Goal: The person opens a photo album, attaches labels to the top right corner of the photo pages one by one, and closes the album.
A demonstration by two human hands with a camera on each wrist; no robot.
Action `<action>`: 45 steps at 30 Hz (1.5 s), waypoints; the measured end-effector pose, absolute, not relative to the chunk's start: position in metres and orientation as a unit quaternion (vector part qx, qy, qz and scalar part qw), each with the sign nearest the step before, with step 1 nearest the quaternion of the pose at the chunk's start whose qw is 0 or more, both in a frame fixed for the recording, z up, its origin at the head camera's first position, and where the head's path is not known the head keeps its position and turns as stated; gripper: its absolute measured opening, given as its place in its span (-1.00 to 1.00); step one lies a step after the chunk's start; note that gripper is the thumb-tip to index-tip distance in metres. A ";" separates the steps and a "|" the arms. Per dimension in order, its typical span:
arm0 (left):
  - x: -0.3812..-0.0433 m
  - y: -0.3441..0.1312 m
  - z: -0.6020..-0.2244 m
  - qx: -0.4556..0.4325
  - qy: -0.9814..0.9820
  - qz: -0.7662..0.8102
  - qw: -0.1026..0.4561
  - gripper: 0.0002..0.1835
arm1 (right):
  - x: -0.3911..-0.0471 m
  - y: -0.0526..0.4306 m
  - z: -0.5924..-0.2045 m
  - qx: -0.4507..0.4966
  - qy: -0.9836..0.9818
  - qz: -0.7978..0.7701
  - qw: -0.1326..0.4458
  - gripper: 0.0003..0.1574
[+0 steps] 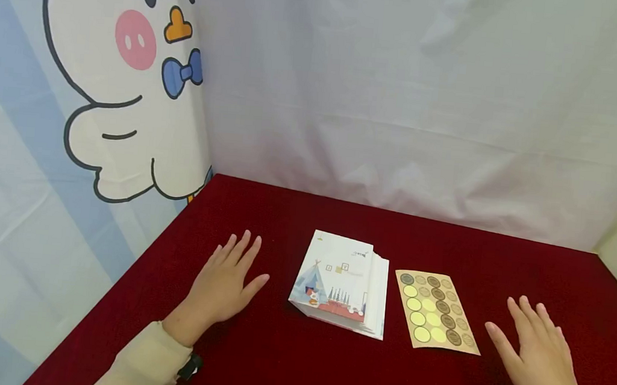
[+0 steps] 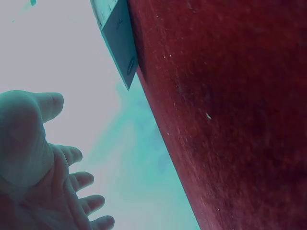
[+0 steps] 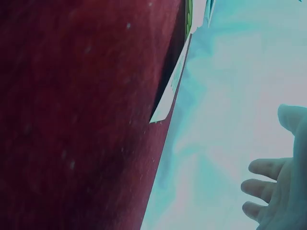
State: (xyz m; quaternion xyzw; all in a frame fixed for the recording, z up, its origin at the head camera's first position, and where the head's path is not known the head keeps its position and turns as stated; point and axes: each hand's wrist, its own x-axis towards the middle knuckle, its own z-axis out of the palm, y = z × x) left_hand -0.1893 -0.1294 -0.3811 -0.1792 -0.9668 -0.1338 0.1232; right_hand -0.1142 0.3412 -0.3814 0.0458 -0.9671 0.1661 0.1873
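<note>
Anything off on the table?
Mildly. The white stack is uneven: lower pieces jut out on the right. On the sticker sheet, several circles are plain yellow while others carry brown print, perhaps peeled. No spill visible.

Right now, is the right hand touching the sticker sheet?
No, the red table shows between the sheet and the right hand.

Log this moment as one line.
left hand: open, empty | right hand: open, empty | paper stack: on red cloth | sticker sheet: between stack and right hand
</note>
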 end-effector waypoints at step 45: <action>-0.188 -0.103 -0.376 -0.175 -0.970 -0.137 0.099 -0.28 | -0.135 0.289 -0.376 0.082 -0.956 0.205 0.195 -0.22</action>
